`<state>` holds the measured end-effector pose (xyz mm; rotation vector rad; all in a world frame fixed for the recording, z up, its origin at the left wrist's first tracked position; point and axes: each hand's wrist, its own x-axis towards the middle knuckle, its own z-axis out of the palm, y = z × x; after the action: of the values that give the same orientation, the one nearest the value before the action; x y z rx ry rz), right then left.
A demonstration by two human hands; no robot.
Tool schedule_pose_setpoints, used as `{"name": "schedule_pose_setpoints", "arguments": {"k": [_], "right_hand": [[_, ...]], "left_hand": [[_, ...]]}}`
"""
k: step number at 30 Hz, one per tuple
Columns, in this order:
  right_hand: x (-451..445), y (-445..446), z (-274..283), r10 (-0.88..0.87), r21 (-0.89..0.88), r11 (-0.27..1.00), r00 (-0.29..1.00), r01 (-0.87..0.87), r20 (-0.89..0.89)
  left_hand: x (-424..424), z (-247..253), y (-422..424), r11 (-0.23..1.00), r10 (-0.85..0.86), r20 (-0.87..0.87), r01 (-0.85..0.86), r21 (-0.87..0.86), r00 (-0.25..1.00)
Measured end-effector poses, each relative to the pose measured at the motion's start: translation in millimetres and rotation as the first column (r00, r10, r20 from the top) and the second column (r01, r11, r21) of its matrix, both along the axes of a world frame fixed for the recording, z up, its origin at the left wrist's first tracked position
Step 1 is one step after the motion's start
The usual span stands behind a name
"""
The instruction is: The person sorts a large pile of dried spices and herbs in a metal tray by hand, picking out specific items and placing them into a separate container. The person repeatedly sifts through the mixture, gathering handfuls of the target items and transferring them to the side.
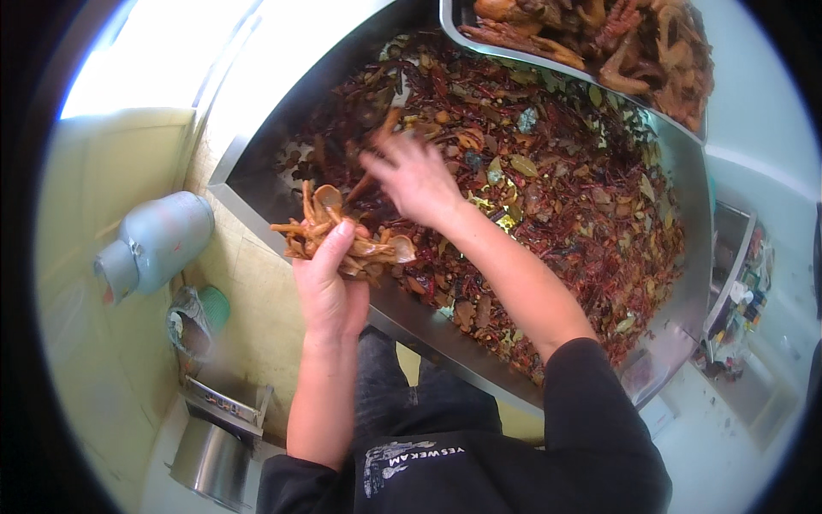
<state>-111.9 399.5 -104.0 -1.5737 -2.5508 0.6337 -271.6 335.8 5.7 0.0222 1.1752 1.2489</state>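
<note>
My left hand is closed around a bunch of brown braised meat pieces, some long and thin, some with round pale ends. It holds them above the near left rim of a large metal tray. My right hand, blurred, is over the left part of the tray, low above the dark red mix of dried chilies, leaves and spices. A brown elongated piece lies by its fingertips; whether the fingers grip it cannot be told.
A smaller metal tray heaped with braised poultry pieces stands at the top right. On the left are a gas cylinder and a lined bin. A steel pot is at lower left. Packages lie at far right.
</note>
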Motion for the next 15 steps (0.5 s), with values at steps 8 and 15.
{"name": "schedule_pose_setpoints", "arguments": {"k": [8,15], "right_hand": [[123,-78,-2,-0.247,0.164,0.966,0.909,0.202,0.335],[111,-156,33,0.104,-0.242,0.959,0.979,-0.145,-0.176]], "left_hand": [[-10,6,-4,1.000,-0.012,0.032,0.012,0.003,0.999],[-20,11,-8,0.999,0.022,0.042,-0.020,-0.050,0.999]]}}
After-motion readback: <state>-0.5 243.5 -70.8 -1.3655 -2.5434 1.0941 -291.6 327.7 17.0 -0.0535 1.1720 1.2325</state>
